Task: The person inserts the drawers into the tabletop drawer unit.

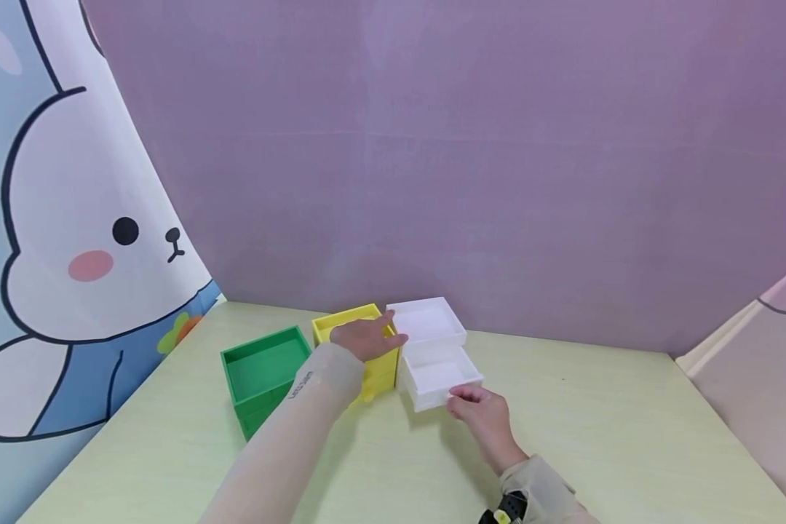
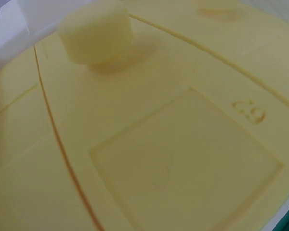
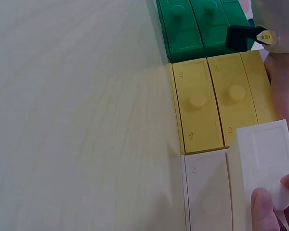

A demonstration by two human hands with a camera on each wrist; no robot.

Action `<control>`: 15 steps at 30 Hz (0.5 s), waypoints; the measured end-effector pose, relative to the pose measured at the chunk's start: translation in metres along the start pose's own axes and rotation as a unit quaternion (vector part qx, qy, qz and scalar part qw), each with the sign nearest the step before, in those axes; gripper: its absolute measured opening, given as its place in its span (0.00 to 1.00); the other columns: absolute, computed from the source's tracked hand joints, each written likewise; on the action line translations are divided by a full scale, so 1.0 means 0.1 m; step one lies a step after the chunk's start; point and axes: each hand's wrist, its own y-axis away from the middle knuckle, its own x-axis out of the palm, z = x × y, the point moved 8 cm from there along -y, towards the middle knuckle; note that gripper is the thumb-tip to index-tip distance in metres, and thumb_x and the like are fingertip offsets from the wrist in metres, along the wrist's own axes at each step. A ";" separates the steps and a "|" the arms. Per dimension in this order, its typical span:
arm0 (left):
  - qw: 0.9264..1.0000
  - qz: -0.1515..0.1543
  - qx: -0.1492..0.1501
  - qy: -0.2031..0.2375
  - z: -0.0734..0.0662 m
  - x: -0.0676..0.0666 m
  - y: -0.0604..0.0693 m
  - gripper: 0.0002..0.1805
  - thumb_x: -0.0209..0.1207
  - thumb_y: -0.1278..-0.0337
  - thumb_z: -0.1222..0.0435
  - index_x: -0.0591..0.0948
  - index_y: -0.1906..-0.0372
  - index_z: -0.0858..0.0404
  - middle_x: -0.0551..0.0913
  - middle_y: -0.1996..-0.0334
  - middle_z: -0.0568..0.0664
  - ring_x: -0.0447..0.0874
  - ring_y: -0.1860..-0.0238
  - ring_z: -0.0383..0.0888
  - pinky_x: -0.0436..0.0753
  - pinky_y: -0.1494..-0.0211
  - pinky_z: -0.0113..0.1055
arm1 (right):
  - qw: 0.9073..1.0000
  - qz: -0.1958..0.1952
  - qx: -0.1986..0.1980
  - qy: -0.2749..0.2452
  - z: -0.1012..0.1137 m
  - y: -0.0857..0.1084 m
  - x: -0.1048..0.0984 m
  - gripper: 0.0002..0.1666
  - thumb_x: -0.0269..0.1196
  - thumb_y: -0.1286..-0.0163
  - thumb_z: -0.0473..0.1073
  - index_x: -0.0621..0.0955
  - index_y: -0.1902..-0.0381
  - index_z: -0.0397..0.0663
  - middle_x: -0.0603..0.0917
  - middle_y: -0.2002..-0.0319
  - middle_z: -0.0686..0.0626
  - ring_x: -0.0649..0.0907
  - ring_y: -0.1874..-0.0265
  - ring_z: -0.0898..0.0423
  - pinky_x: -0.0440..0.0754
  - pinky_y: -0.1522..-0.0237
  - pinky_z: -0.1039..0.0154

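Note:
A small white drawer cabinet [image 1: 426,320] stands on the table with one drawer [image 1: 440,371] pulled out toward me. My right hand [image 1: 487,418] pinches the knob on that drawer's front; thumb and finger also show there in the right wrist view. Left of it is a yellow drawer cabinet [image 3: 197,103] with round knobs, its drawers closed. My left hand [image 1: 364,338] reaches over the yellow cabinet's top, fingers extended to the white cabinet's left edge. Whether they press it I cannot tell. The yellow front fills the left wrist view. The open drawer looks bare inside.
A green drawer cabinet [image 1: 265,371] stands left of the yellow one, partly behind my left forearm. The pale wooden table [image 1: 602,429] extends to the right and front. A purple backdrop [image 1: 432,182] rises behind, and a cartoon-printed cloth [image 1: 92,306] hangs at left.

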 end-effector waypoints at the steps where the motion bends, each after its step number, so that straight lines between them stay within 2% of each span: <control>1: 1.000 -0.001 0.000 -0.002 0.00 -0.01 0.01 0.40 0.43 0.41 0.32 0.54 0.25 0.37 0.79 0.77 0.43 0.78 0.74 0.44 0.72 0.71 0.34 | 1.000 0.001 -0.003 -0.001 0.00 0.00 0.00 0.12 0.63 0.50 0.28 0.82 0.66 0.25 0.81 0.78 0.51 0.80 0.77 0.61 0.80 0.71 0.70; 10: 1.000 -0.009 0.007 -0.011 -0.03 -0.04 0.05 0.39 0.43 0.41 0.32 0.55 0.26 0.39 0.83 0.70 0.42 0.78 0.68 0.44 0.73 0.69 0.36 | 1.000 0.006 -0.005 -0.014 -0.02 -0.04 0.02 0.13 0.64 0.50 0.28 0.82 0.65 0.24 0.84 0.74 0.47 0.82 0.77 0.61 0.81 0.69 0.69; 15: 1.000 -0.011 0.010 -0.011 -0.03 -0.03 0.05 0.39 0.43 0.40 0.33 0.55 0.25 0.40 0.80 0.77 0.45 0.78 0.73 0.44 0.72 0.71 0.35 | 1.000 0.005 0.004 -0.010 -0.05 -0.08 0.02 0.13 0.64 0.50 0.29 0.83 0.65 0.26 0.84 0.74 0.47 0.81 0.76 0.61 0.80 0.69 0.69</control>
